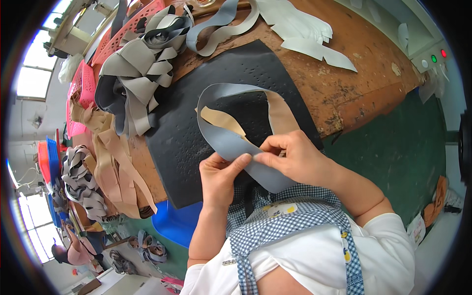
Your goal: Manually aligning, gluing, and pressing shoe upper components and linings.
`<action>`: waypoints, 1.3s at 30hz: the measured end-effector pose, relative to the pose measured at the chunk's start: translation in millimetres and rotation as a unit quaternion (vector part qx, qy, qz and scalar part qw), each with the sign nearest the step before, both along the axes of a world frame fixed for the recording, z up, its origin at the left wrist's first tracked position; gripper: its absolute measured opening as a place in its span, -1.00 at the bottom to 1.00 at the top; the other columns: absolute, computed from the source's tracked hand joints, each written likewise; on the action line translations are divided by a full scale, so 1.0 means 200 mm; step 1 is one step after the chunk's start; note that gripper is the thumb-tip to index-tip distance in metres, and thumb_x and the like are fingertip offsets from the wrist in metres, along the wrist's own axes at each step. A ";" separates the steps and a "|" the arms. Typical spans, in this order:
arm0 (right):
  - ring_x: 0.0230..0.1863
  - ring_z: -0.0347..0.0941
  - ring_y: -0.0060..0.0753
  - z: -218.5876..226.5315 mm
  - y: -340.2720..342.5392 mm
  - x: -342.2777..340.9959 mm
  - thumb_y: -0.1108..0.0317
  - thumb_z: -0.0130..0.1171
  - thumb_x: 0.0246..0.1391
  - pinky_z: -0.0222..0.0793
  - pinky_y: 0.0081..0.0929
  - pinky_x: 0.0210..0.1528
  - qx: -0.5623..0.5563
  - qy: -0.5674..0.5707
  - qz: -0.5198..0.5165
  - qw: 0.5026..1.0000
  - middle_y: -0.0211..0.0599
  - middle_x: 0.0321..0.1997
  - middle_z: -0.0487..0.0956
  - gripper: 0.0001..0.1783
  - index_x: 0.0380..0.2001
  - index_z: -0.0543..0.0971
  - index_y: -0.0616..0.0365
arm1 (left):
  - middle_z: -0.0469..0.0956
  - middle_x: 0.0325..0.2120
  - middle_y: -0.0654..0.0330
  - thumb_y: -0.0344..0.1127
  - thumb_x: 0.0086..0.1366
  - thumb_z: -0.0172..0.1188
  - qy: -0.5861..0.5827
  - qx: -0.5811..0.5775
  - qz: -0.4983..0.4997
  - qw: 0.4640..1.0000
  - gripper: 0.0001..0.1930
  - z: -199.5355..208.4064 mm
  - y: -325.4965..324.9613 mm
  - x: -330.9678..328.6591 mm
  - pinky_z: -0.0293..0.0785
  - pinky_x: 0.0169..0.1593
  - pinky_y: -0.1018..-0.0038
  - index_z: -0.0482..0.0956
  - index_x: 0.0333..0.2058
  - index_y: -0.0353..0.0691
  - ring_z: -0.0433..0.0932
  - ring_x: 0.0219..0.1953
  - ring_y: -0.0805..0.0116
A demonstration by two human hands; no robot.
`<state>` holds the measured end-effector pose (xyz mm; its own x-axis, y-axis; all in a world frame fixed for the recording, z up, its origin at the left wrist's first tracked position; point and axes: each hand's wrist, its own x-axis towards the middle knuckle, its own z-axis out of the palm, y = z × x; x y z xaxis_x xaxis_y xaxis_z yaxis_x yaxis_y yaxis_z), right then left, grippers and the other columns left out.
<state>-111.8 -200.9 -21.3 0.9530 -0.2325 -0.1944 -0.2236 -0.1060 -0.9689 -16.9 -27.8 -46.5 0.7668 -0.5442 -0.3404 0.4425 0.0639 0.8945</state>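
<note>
A long grey-blue strip [216, 133], leather-like, curves in a loop over the black mat [179, 167]. The thumb and fingers of my left hand [220, 176] pinch its lower edge. Close beside them, my right hand [297, 160] grips the same strip, so the two thumbs nearly meet. On the right the loop shows a tan band [282, 113] running down behind my right hand. Inside the loop lies a pale tan strip end [223, 120]; whether it joins the band is hidden by the grey-blue strip and my hands.
Grey strips [135, 73] pile up at the mat's left, above tan strips [115, 169] hanging over the table edge. White cut pieces [307, 29] lie on the worn wooden table [359, 73]. Pink baskets [81, 93] stand at left; a blue stool [174, 223] is below. Another person [76, 248] appears far left.
</note>
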 end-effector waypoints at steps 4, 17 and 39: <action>-0.46 0.51 -0.67 0.01 0.00 0.02 0.42 0.31 0.13 0.41 -0.64 -0.41 -0.024 0.006 0.026 0.999 -0.31 -0.50 0.65 -0.86 -0.38 0.67 0.32 | 0.67 -0.30 0.22 -0.43 0.23 0.37 -0.006 -0.001 0.000 1.000 -0.77 0.00 0.03 0.01 0.55 -0.10 0.54 0.65 -0.15 -0.36 0.60 -0.28 0.51; -0.45 0.51 -0.68 -0.02 0.02 -0.01 0.42 0.31 0.13 0.42 -0.62 -0.40 -0.021 -0.003 0.027 0.999 -0.33 -0.49 0.64 -0.86 -0.37 0.67 0.33 | 0.68 -0.31 0.15 -0.45 0.20 0.39 0.024 0.003 -0.006 1.000 -0.76 -0.01 0.04 0.10 0.59 -0.12 0.47 0.64 -0.16 -0.39 0.64 -0.30 0.44; -0.42 0.47 -0.74 -0.05 0.03 0.07 0.44 0.32 0.11 0.39 -0.68 -0.36 0.087 -0.020 0.000 0.996 -0.45 -0.48 0.62 -0.90 -0.41 0.64 0.26 | 0.67 -0.30 0.18 -0.46 0.21 0.37 0.019 -0.004 -0.054 0.998 -0.78 0.04 0.04 0.11 0.55 -0.08 0.52 0.65 -0.16 -0.36 0.62 -0.26 0.47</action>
<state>-97.6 -194.2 -31.3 0.9606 -0.1996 -0.1934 -0.1842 0.0641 -0.9808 5.2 -19.4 -37.8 0.6908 -0.6248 -0.3638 0.4806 0.0209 0.8767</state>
